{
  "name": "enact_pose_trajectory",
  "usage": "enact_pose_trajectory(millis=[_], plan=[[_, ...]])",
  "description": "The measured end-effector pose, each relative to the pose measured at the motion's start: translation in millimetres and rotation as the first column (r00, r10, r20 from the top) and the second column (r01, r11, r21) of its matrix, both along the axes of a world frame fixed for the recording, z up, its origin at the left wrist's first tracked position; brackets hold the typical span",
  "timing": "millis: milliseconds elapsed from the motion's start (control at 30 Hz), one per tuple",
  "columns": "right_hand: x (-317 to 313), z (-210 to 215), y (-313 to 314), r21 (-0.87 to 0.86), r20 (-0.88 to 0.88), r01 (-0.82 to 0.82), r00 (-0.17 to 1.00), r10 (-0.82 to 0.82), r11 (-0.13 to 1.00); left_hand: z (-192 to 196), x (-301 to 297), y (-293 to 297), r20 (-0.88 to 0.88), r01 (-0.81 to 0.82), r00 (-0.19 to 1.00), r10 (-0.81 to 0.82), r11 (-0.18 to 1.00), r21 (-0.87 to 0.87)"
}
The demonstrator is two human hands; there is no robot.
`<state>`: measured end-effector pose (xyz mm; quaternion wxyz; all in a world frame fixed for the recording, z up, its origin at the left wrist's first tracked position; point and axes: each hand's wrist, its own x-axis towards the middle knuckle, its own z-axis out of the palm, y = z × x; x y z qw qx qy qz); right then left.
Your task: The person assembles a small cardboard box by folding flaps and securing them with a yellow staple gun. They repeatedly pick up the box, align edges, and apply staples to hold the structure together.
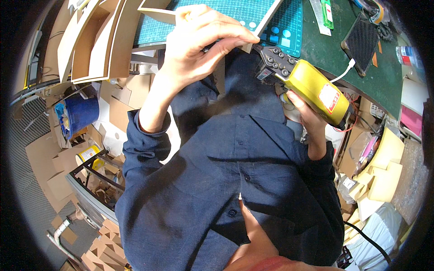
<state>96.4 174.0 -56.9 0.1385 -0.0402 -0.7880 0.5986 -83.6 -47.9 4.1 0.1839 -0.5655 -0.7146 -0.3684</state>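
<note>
While my left hand [194,52] pinches the near end of a thin, pale strip [270,19] between thumb and fingers, my right hand [311,116] is wrapped around the yellow body of a power tool [315,90], its dark, bolted metal head [277,61] angled up toward my left fingertips. The strip slants away from me over the teal cutting mat [293,41] on the green desk [327,56], its near end just beside the tip of that head; whether the two touch, I cannot tell from here. I judge that I am at the lining-up step, bringing tool and strip together at that end. To my mind the next move calls for a firm left pinch so the strip cannot swing, a small, level shift of the tool onto its edge, and my thumb drawn well back from the metal. A black device [361,43] with a white cable [344,72] lies on the desk to the right, apart from the work, and I would mind that cable beside the tool's body.
</note>
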Motion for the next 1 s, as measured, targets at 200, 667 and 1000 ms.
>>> enact_pose_trajectory(millis=[200, 667, 1000], plan=[[-1, 1, -2, 0.006, 0.045, 0.013, 0.999, -0.013, 1.0, -2, -3, -3, 0.027, 0.007, 1.0, -0.006, 1.0, -0.014], [162, 35, 105, 0.26, 0.02, 0.369, 0.922, -0.387, 0.892, -1, 13, -25, -0.128, -0.252, 0.961, 0.245, 0.967, -0.038], [109, 101, 201, 0.869, -0.337, 0.458, 0.824, -0.455, 0.186, 3, 23, 5, -0.103, -0.285, 0.956, 0.273, 0.951, -0.123]])
